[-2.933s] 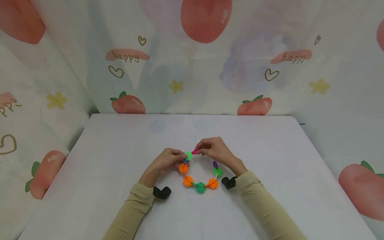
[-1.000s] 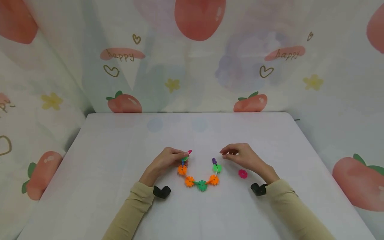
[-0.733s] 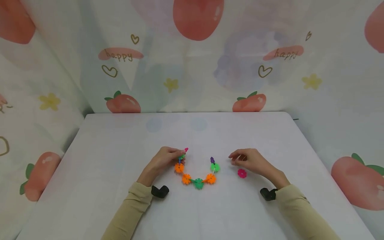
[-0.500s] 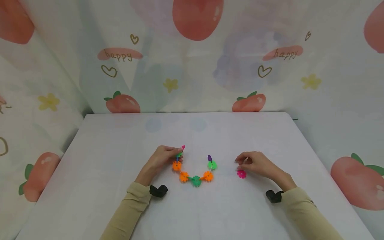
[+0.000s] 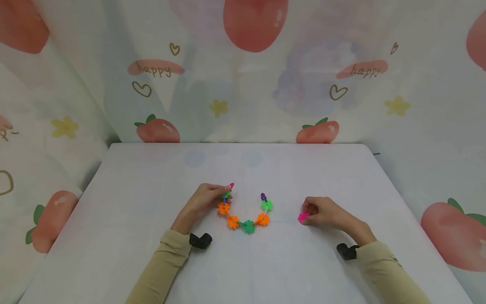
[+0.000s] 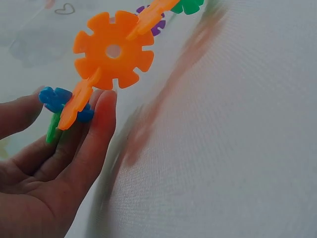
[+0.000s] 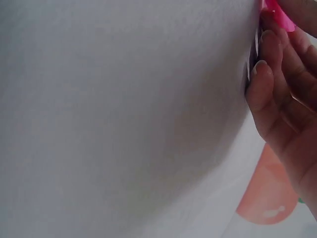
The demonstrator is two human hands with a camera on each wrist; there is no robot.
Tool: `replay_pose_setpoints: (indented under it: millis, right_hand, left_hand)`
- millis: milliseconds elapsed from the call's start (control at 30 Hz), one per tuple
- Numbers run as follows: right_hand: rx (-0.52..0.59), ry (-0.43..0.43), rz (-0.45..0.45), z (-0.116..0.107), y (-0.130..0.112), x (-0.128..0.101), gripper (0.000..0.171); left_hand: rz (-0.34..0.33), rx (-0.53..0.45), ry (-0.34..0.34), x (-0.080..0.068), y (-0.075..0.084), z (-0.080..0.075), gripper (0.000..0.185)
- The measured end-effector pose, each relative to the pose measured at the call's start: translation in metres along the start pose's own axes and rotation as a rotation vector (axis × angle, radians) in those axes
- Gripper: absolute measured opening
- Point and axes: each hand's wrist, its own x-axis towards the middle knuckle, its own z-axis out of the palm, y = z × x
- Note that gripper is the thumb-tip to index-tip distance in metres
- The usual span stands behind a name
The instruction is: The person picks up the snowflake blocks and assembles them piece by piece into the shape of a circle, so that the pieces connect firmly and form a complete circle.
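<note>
Your left hand pinches the near-left end of the chain of toy discs, fingers curled round the small blue and green pieces there, as the left wrist view shows with an orange disc standing just past your fingertips. The chain sags in a U on the white table, its two ends pointing away from you and its bottom curve towards you; the free end, topped by a purple piece, stands between your two hands with nothing holding it. Your right hand lies off to the right of that open end, well apart from the chain, its fingers curled on a loose pink disc that rests at the table surface; the right wrist view catches only a pink edge at your fingertips. So the pink disc lies to the right of the chain's free end, and your right hand is the nearer one to that end, reaching it by travelling leftwards across the table.
</note>
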Motion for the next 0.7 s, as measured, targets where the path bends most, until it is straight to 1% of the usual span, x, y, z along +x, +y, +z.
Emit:
replay_pose_setpoints:
  millis: [267,467,600,700]
  right_hand:
    - [0.036,0.045,-0.039,0.005,-0.007,0.019,0.022]
    - [0.084,0.096,-0.068,0.007,-0.020,0.034,0.014]
    - [0.109,0.138,-0.084,0.009,-0.029,0.044,0.015]
    - [0.122,0.155,-0.088,0.009,-0.036,0.050,0.017]
  left_hand:
    - [0.015,0.002,-0.021,0.001,-0.001,0.001,0.038]
    - [0.018,-0.004,-0.047,0.002,-0.004,0.001,0.041]
    - [0.012,-0.009,-0.054,0.001,-0.003,0.001,0.041]
    - [0.012,-0.011,-0.055,0.001,-0.002,0.001,0.040]
